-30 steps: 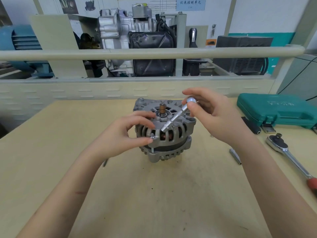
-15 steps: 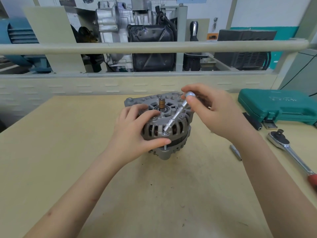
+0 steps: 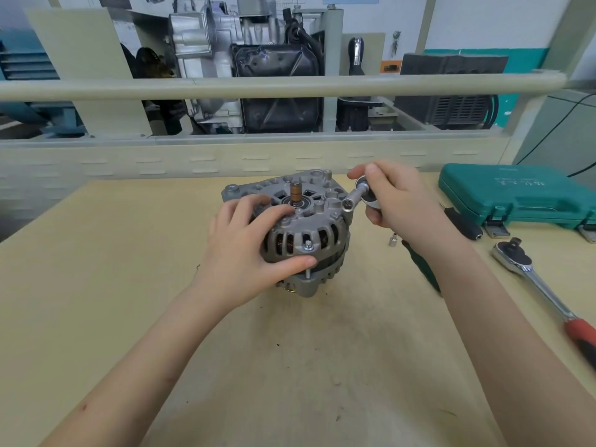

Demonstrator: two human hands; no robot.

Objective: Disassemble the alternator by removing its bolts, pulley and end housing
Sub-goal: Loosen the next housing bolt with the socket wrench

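The grey cast-aluminium alternator (image 3: 300,233) sits at the centre of the frame on the pale wooden bench (image 3: 129,285), its shaft axis standing roughly upright with the brown copper slip-ring stub (image 3: 295,191) pointing up and slightly away from the camera, the slotted end housing facing the viewer. A long silver through-bolt (image 3: 308,250) stands at the near face of the housing, its head raised a little above its boss, so it looks partly backed out. The left hand (image 3: 248,250) grips the alternator from the frame's left, fingers curled over the top rim and the thumb pressed along the lower front edge just beside that bolt. The right hand (image 3: 396,201), at the upper right of the alternator, pinches a short silver socket driver (image 3: 356,196) by its round knob between thumb and fingertips; its open socket end lies level against the upper right edge of the housing, well apart from the near bolt. The right hand is the one with the tool, so seating the socket seems to call for tipping the driver upright, parallel to the shaft. Farther out to the right lie a small loose silver socket (image 3: 392,240), a dark green handle (image 3: 422,269) partly hidden under the right forearm, a chrome ratchet wrench with a red grip (image 3: 532,279) and a closed teal plastic tool case (image 3: 516,195)
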